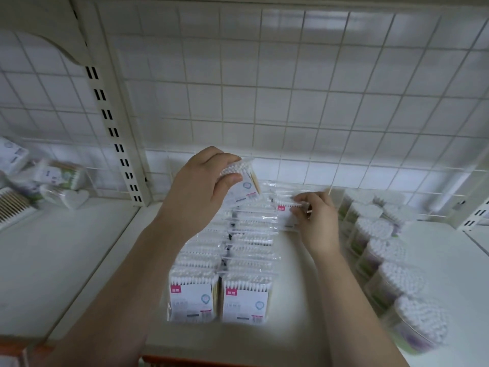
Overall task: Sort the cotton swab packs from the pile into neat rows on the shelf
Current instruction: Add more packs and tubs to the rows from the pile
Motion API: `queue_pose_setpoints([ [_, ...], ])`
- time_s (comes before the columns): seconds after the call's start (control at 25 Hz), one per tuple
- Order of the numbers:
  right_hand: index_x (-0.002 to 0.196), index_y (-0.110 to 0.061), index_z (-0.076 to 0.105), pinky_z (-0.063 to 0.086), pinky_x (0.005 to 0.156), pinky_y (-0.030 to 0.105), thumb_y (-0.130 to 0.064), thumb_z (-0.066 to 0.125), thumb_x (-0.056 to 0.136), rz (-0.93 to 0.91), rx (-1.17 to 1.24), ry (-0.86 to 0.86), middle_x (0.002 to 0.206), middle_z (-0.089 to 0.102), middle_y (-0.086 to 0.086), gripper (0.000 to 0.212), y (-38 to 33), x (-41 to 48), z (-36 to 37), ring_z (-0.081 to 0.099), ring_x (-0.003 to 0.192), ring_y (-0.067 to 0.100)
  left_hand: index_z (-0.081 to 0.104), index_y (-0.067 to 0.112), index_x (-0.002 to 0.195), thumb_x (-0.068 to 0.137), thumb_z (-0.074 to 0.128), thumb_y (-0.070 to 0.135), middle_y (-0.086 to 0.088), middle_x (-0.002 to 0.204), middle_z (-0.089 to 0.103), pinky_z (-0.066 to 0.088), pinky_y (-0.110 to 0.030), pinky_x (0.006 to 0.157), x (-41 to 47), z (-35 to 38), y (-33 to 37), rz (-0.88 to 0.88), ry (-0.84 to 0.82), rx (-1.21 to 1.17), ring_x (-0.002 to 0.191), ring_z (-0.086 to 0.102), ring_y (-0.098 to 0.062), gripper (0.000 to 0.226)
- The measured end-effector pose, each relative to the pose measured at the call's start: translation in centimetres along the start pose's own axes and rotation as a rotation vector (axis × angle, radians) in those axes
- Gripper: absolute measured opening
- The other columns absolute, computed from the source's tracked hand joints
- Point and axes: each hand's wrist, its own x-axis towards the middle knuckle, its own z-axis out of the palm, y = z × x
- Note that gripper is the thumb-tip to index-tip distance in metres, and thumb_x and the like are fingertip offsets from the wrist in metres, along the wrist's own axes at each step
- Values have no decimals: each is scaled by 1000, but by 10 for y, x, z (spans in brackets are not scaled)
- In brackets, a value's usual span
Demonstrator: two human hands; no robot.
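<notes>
A: Nearest us, at the front of the white shelf (297, 287), two front packs (191, 298) of cotton swabs stand side by side, touching, labels facing out, swab tips up

B: And behind them two rows (248, 242) run back, pack overlapping pack, the rows tight against each other

A: Out on the right, clear tubs (404, 279) full of white swabs form their own line, with bare shelf between them and the packs

B: Now the right hand (315, 215). It's low, just right of the rows and towards the back, fingers curled, thumb and fingertips pinching the top edge of a red-tagged pack (284, 215) that lies beside the second row

A: The left hand (198, 186) is higher, over the far end of the first row. Thumb across the front, fingers curled over the top, gripping a raised pack (244, 186), tilted, label towards us, held above the shelf

B: Behind both hands a pile (280, 188) of loose packs lies against the wire grid back panel (264, 88)

A: Far left, past the slotted upright (111, 123), the neighbouring shelf carries a jumble of other swab packs (60, 176), too blurred to read
</notes>
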Motion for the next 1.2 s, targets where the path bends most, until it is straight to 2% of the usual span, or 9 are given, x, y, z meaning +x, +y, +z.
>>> queue_pose_setpoints([
  [0.2, 101, -12, 67, 47, 79, 25, 1, 63, 81, 21, 8, -12, 100, 49, 1, 25, 2, 0, 1, 50, 74, -2, 64, 9, 112, 92, 60, 26, 7, 103, 56, 33, -2, 79, 5, 5, 8, -10, 19, -51, 88, 49, -3, 27],
  [0.28, 103, -11, 67, 47, 82, 28, 2, 60, 80, 25, -3, -24, 103, 49, 2, 27, 0, 1, -2, 51, 74, 6, 64, 10, 110, 91, 61, 27, 8, 102, 55, 32, -2, 80, 6, 9, 13, -1, 19, -80, 88, 50, -2, 26],
  [0.4, 112, -11, 64, 49, 83, 32, 0, 57, 81, 40, -22, -9, 111, 52, 5, 33, -6, 3, -15, 58, 84, 19, 64, 10, 112, 92, 60, 23, 7, 101, 55, 30, -1, 79, 10, 13, 22, 38, 12, -108, 86, 46, 1, 25],
  [0.52, 113, -11, 63, 49, 82, 32, -5, 56, 83, 72, -18, 25, 113, 57, 5, 31, -13, 2, -32, 60, 87, 19, 64, 13, 113, 91, 58, 28, 8, 99, 55, 33, -5, 78, 17, 19, 31, 79, -26, -146, 87, 50, -4, 27],
  [0.72, 110, -11, 64, 48, 80, 33, -7, 55, 84, 77, -61, 13, 102, 64, 6, 29, -12, -18, -48, 60, 86, 19, 66, 13, 107, 87, 59, 31, 5, 95, 56, 40, -21, 76, 29, 41, 49, 127, -122, -203, 87, 55, -13, 28],
  [0.88, 116, -12, 61, 47, 76, 30, -8, 56, 82, 100, -99, -7, 103, 63, 6, 34, -5, -36, -49, 58, 84, 18, 67, 14, 106, 87, 65, 28, 3, 97, 59, 42, -27, 79, 33, 63, 51, 102, -200, -221, 90, 56, -15, 24],
  [1.04, 114, -11, 61, 46, 76, 29, -7, 57, 80, 109, -116, -23, 106, 64, 6, 34, -1, -48, -48, 58, 85, 18, 68, 14, 106, 85, 67, 29, -1, 97, 64, 47, -38, 83, 31, 82, 43, 78, -338, -158, 94, 57, -20, 25],
  [1.2, 113, -11, 60, 48, 78, 33, -8, 57, 81, 121, -120, -38, 107, 64, 5, 32, -3, -56, -49, 59, 91, 21, 67, 15, 110, 87, 65, 29, -1, 102, 63, 44, -35, 84, 28, 96, 43, 58, -462, -35, 99, 56, -21, 28],
])
